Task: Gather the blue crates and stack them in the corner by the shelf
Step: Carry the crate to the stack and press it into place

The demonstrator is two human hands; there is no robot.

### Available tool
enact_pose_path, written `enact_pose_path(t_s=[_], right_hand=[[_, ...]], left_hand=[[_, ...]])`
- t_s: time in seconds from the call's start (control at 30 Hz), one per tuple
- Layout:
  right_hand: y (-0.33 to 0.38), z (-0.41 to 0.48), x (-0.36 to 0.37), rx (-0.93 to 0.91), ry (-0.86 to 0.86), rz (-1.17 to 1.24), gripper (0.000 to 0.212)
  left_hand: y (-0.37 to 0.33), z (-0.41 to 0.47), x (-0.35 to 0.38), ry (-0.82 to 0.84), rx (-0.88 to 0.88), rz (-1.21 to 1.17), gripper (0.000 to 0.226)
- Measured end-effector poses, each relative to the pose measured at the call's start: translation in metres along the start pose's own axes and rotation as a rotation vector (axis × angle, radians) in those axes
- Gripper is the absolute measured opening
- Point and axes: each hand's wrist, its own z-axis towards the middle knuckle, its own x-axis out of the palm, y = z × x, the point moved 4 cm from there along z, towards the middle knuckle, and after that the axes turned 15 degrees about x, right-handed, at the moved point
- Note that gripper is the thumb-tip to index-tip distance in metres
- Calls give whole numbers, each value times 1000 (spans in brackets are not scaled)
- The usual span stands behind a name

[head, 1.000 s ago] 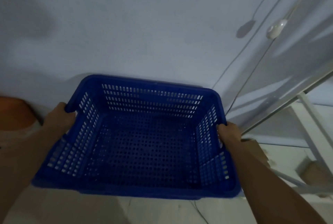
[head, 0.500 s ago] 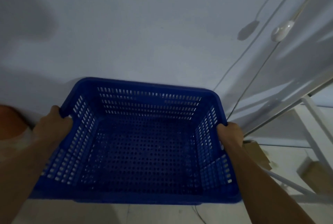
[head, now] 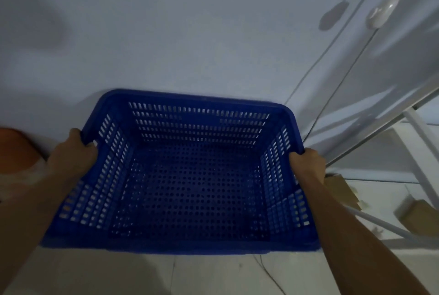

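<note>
A blue perforated plastic crate (head: 190, 187) fills the middle of the view, open side up and empty, its far rim close to the pale wall. My left hand (head: 73, 154) grips the crate's left rim near the far corner. On the right rim, my right hand (head: 308, 164) is closed around the edge. The crate is held over a light tiled floor; whether it touches the floor I cannot tell.
A white metal shelf frame (head: 418, 128) stands at the right, with cardboard pieces (head: 342, 190) low beside it. Cables (head: 332, 61) and a white switch (head: 382, 13) hang on the wall. An orange object (head: 14, 149) sits at the left edge.
The crate has moved slightly lower and closer to the wall, and both hands have stayed on its rims.
</note>
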Motion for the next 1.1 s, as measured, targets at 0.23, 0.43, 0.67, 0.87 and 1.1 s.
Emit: enact_pose_path(t_s=[0.23,0.43,0.67,0.87,1.1], right_hand=[[-2,-4,2,-28,32,-95,45],[-1,-40,-17,-85,-1,-205,53],[7,-152,2,-393,169,-349,31],[-5,-245,66,-502,404,-598,55],[-8,-266,73,-459,376,-687,64]], left_hand=[[-3,3,1,55,-4,-30,29],[-14,-6,-14,69,-35,-84,47],[-72,-80,-3,158,115,-90,13],[-145,-186,61,385,331,-7,37],[-163,-209,70,400,262,120,57]])
